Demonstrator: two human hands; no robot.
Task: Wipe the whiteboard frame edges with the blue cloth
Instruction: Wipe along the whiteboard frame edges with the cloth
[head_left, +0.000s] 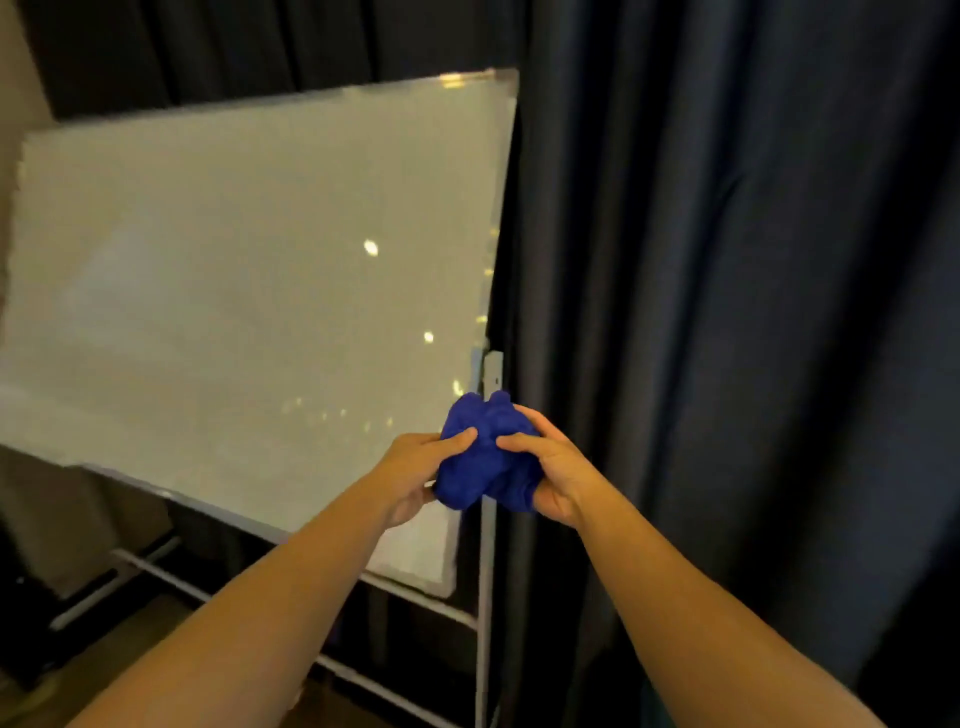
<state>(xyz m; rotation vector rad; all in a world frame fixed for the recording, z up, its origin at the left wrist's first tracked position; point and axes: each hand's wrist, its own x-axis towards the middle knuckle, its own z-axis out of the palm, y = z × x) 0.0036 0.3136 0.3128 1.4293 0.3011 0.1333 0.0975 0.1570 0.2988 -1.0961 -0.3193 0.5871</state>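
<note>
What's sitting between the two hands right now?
The bunched blue cloth, in the head view. The left hand and right hand grip it from either side, in front of the whiteboard's right edge.

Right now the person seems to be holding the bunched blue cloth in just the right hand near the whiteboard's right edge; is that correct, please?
Not quite: both hands hold it. The head view shows the left hand and the right hand gripping the bunched blue cloth between them, near the right edge of the whiteboard.
</note>
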